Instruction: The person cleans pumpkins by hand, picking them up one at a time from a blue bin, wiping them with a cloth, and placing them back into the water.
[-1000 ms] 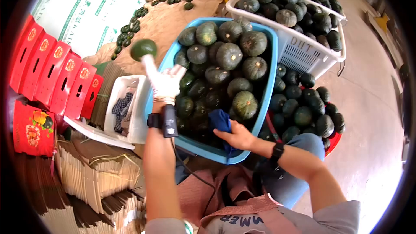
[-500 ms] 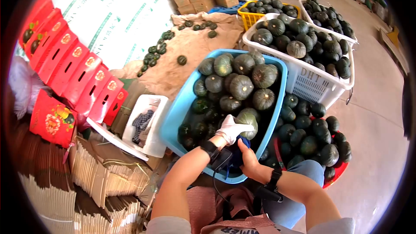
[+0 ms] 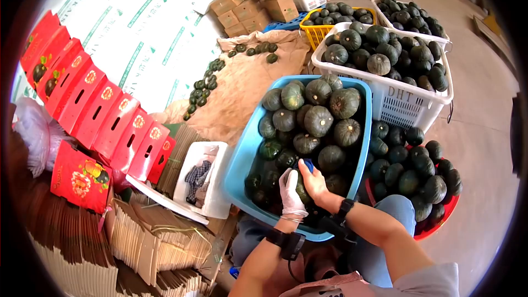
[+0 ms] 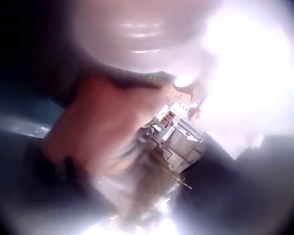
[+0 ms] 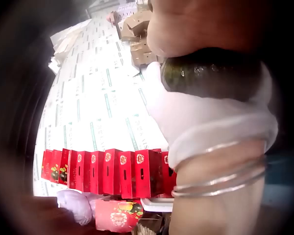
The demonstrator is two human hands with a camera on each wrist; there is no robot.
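Note:
A dark green pumpkin point(image 5: 213, 73) is between the two hands, mostly covered by them in the head view point(image 3: 302, 192). My left hand point(image 3: 291, 193), in a white glove, grips it from the left. On the other side, my bare right hand point(image 3: 318, 185) holds a blue cloth point(image 3: 308, 165) against it, the cloth showing at the fingers. Both hands are over the near part of a blue basin point(image 3: 240, 159) heaped with pumpkins point(image 3: 319, 121). The left wrist view is blurred and overexposed.
Pumpkins lie in a row point(image 3: 203, 91) on a tan mat point(image 3: 242, 104). A white crate point(image 3: 407, 107) and a red tub point(image 3: 448, 212), both full of pumpkins, stand right. Left are red boxes point(image 3: 99, 110), a white foam box point(image 3: 219, 181) and stacked cardboard point(image 3: 135, 231).
The left hand swung from over the mat, where a pumpkin was beyond its fingers, back to the basin and took another pumpkin. The right hand and cloth came up against it.

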